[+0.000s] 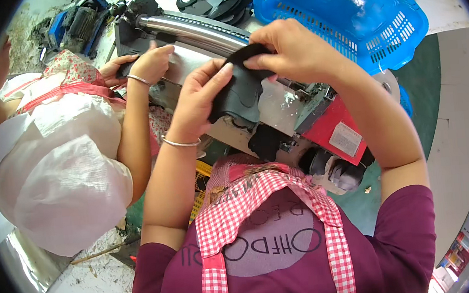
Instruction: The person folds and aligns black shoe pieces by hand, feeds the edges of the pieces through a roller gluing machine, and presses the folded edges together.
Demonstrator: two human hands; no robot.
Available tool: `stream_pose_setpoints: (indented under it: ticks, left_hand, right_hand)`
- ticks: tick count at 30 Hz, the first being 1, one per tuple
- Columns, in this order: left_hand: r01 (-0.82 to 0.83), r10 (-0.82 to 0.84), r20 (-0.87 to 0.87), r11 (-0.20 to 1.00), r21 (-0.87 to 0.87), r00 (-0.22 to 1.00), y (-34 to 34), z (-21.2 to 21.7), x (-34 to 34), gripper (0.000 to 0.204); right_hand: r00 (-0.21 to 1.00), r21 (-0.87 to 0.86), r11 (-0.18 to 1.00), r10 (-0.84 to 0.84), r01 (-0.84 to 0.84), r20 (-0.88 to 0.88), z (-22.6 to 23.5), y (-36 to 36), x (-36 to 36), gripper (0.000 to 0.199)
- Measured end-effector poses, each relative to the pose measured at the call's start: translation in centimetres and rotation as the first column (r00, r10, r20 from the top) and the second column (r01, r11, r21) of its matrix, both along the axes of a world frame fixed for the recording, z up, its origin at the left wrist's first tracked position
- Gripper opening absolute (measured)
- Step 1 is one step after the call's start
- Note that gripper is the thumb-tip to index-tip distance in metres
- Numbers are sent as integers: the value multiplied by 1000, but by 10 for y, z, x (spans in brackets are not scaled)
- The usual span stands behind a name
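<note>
Both hands hold a black shoe upper over the pale metal bed of a machine. My left hand grips its left side, the thumb lying along the top edge and the fingers mostly behind it. My right hand pinches the black upper edge at the right, fingers bent and thumb pressed against the material. The piece bends between my hands, and its lower part hangs toward me. Just beyond it runs a long shiny metal roller.
A blue perforated basket stands at the far right, beside stacked black shoe pieces. At left, a co-worker's hand is by the machine. A red box with a white label sits right, near dark pieces.
</note>
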State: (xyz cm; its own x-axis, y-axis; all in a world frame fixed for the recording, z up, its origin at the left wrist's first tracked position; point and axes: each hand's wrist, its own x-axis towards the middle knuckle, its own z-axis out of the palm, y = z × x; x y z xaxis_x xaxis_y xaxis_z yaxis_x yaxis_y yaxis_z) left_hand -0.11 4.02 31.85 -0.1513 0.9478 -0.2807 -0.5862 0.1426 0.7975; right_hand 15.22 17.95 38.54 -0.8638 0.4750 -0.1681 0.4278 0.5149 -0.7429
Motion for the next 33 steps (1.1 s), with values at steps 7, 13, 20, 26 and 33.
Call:
stream_pose_setpoints:
  ticks: [7,13,20,26,33]
  left_hand:
    - [141,-248,-561,964,-228,790,-7,-45,-15,15]
    - [43,-283,-800,950,-308,529,17,-68,-7,32]
    - [172,-341,-489,918,-357,803,21,-56,-14,20]
    - [196,-482,-679,868,-456,553,22,-46,-7,18]
    - [51,-277,-778,952,-302,565,11,-56,4,25]
  right_hand:
    - [959,159,951,246,-266,138,-24,70,-13,23]
    - [886,-339,862,442,-375,143,-122,128,-18,27]
    - [909,-578,805,330,-131,254,-116,130,-21,32]
    - [935,-491,845,321,-211,151,-117,138,2,30]
    - [814,-151,877,-481,457,-326,-27,59,110,23]
